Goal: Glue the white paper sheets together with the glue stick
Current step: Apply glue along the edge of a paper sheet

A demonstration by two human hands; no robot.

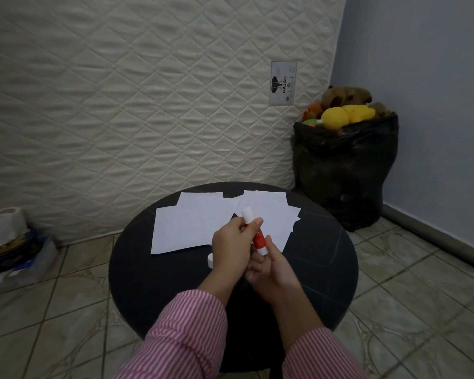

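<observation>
Mattress [121,105] upright behind; black bag [345,170] of plush toys at right; round black table [153,283]; white sheets [192,225] overlapping at far side; cap [210,260] beside left hand [231,248]; glue stick [255,233] uncapped, pinched by both left and right hand [274,272], above sheets
</observation>
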